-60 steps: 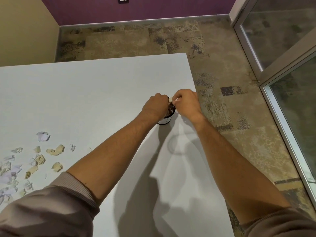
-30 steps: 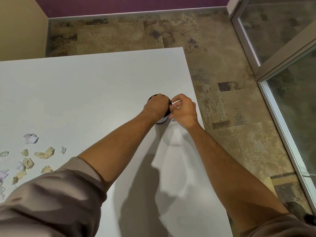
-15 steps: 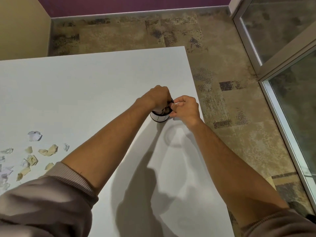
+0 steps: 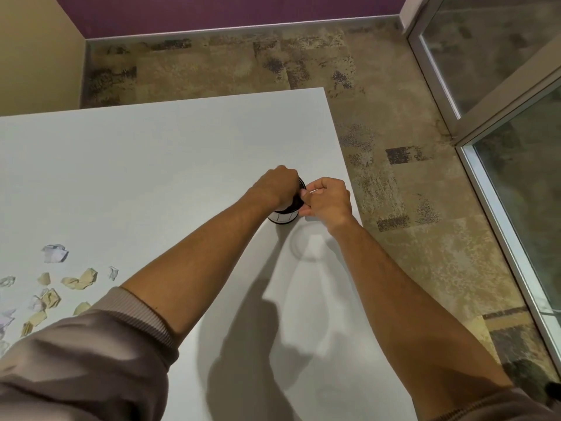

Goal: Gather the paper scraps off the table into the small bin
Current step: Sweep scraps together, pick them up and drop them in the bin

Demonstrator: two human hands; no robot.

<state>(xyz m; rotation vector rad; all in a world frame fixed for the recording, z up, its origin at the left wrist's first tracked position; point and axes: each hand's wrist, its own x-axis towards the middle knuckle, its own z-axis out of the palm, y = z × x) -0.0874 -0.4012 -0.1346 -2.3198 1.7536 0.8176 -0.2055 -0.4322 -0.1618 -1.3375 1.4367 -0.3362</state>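
Head view, looking down over a white tabletop (image 4: 151, 165). Closest to the camera are two grey-brown sleeves (image 4: 76, 366) pushed up the forearms, both arms reaching out toward the right edge of the tabletop.

Over by the left edge there's a loose scatter of paper scraps (image 4: 79, 279), some tan, some white, all crumpled, lying well apart from where the hands are. The biggest white one sits at the far end of that scatter.

Further out, close to the right edge, is the small bin (image 4: 283, 217). It's a little round thing with a white side wall and a dark rim, standing upright on the tabletop. Most of it is hidden under the hands, so I can't see what's inside.

The left hand (image 4: 274, 188) is bunched up right over the bin's opening, fingers curled downward. Whether it's got anything in it I honestly can't tell, the back of the hand covers everything. The right hand (image 4: 326, 200) is just beside the bin on its right, fingers curled in tight, with thumb and fingertips pinched on the bin's rim.

Past the tabletop's far edge there's patchy brown carpet (image 4: 227, 65), a purple wall (image 4: 212, 10) and a glass door (image 4: 501, 71) off to the right.
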